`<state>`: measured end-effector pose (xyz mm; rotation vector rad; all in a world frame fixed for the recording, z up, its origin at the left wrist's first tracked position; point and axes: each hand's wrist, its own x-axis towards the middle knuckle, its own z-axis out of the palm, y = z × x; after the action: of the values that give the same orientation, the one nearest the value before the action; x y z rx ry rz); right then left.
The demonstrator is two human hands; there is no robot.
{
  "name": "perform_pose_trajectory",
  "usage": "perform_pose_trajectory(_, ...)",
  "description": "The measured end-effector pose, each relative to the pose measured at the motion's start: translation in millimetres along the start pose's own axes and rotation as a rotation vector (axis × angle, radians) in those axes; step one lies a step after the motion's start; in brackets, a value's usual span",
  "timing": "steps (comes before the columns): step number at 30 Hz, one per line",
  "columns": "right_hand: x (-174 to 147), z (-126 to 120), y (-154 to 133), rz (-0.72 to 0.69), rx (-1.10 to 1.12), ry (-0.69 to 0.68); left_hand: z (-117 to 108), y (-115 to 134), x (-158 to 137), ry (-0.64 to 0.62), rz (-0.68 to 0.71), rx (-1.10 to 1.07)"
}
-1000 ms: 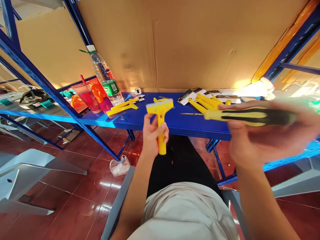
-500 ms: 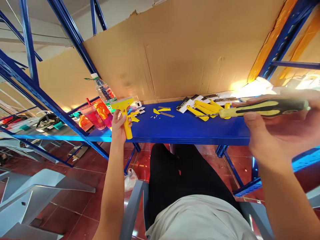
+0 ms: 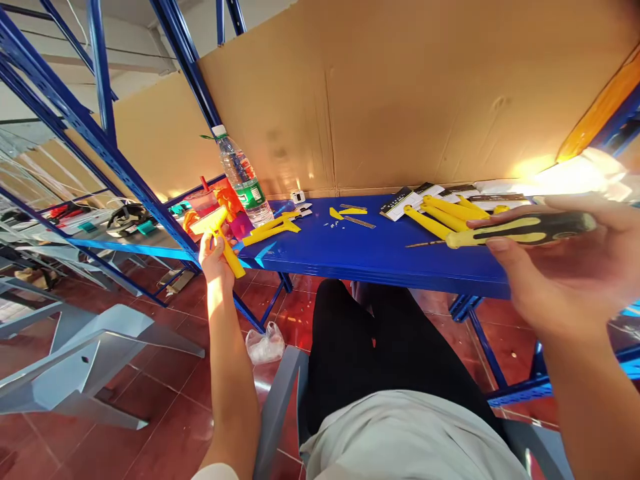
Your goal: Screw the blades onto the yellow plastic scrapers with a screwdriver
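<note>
My left hand (image 3: 216, 260) is closed round a yellow scraper (image 3: 232, 259) with a wide T-shaped head, held out past the table's front edge at the left. My right hand (image 3: 565, 260) grips a screwdriver (image 3: 525, 230) with a black and pale yellow handle; its thin shaft points left over the table. Behind the screwdriver lies a pile of yellow handles (image 3: 440, 212) beside black and white packets (image 3: 401, 203). Yellow scraper parts (image 3: 273, 229) rest near the bottle. Mid-table are small yellow pieces (image 3: 354, 211), a metal blade strip (image 3: 360, 221) and several tiny screws (image 3: 332, 225).
A clear water bottle (image 3: 245, 180) with a green label stands at the table's left, beside a red cup and bag (image 3: 227, 200). A cardboard sheet (image 3: 390, 100) backs the blue table (image 3: 320, 253). Grey chairs (image 3: 100, 333) stand at left; a plastic bag (image 3: 265, 345) lies on the floor.
My left hand has moved left and away from the bottle with the scraper, whose handle now slants. The view has turned left; my right hand still holds the screwdriver.
</note>
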<state>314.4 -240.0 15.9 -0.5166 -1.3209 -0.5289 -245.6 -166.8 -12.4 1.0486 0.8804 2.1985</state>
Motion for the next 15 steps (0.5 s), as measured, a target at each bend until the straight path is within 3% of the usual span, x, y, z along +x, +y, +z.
perform_pose_trajectory(5,2,2,0,-0.023,-0.004,-0.028,-15,1,9,0.052,0.026,0.000)
perform_pose_trajectory(11,9,9,-3,-0.084,0.090,0.010,-23,4,10,-0.042,0.050,-0.006)
perform_pose_trajectory(15,5,3,-2,-0.039,0.048,0.011,-19,6,6,-0.057,0.051,-0.011)
